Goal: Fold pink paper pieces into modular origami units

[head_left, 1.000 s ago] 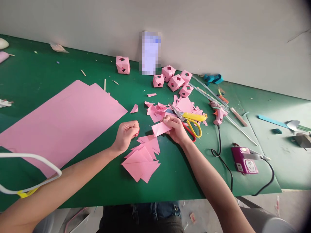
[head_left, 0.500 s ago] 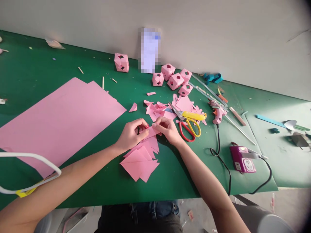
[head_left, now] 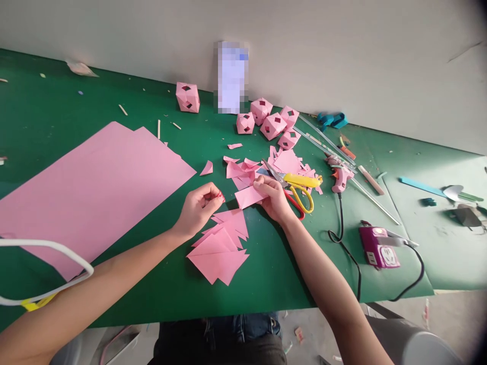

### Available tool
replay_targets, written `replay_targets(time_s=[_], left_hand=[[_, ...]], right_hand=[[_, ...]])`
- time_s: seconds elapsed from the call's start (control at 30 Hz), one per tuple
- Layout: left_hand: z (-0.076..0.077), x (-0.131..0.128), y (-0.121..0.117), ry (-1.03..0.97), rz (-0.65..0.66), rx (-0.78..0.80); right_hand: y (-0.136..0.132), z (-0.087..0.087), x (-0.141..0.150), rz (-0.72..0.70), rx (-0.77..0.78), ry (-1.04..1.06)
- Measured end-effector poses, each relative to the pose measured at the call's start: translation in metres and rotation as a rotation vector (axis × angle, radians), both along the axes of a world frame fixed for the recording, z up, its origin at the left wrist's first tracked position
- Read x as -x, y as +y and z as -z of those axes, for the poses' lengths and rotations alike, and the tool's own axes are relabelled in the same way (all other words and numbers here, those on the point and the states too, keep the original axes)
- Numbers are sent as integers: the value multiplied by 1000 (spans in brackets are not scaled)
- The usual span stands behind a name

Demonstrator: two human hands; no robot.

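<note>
1. Right hand (head_left: 274, 202): fingers pinching a pink paper rectangle (head_left: 246, 197) just left of the scissors (head_left: 281, 178).
2. Left hand (head_left: 200, 209): further left of the scissors, fingers curled closed, tbh can't tell if they've got anything.
3. Pink paper pile (head_left: 216, 253): near-left of the scissors.

A: We're getting bright, diffuse light here, strongest on the right, where the green tabletop (head_left: 414, 218) washes out pale!

B: And we've got a soft shadow hugging the left side of the right forearm (head_left: 317, 274), with deeper green off to the left.

A: Up top we see the grey wall (head_left: 133, 30) dimming, a black rim biting the picture's upper right corner!

B: Mosaic blocks hide the upright panel (head_left: 231, 78) from us, and the far right looks smeary, stretched wide.
</note>
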State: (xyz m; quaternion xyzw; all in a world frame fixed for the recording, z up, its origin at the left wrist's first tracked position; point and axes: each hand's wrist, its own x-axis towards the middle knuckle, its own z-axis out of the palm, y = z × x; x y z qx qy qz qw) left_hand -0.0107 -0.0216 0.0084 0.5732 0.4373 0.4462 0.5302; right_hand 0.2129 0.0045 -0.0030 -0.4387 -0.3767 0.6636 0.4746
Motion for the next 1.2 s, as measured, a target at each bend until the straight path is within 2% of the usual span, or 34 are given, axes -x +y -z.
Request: replay_targets(time_s=[0.13, 0.27, 0.4, 0.67, 0.83, 0.93, 1.07, 1.2], left_hand=[[-1, -6, 0, 83, 12, 28], [-2, -10, -3, 216, 60, -31], [0, -9, -2, 173, -16, -55], [-4, -10, -1, 270, 28, -111], [-5, -8, -4, 222, 4, -70], [1, -4, -1, 168, -77, -27], [10, 0, 7, -20, -173, 64], [11, -1, 8, -6, -163, 102]], right_hand=[[-3, -1, 5, -86, -67, -102], [-8, -6, 12, -92, -188, -224], [-11, -9, 14, -186, -244, -312], [-15, -2, 21, -256, -348, -491], [-14, -5, 19, -280, -354, -491], [-13, -7, 13, -274, -318, -432], [-12, -7, 6, -203, -277, -321], [-15, -8, 11, -118, -316, -294]])
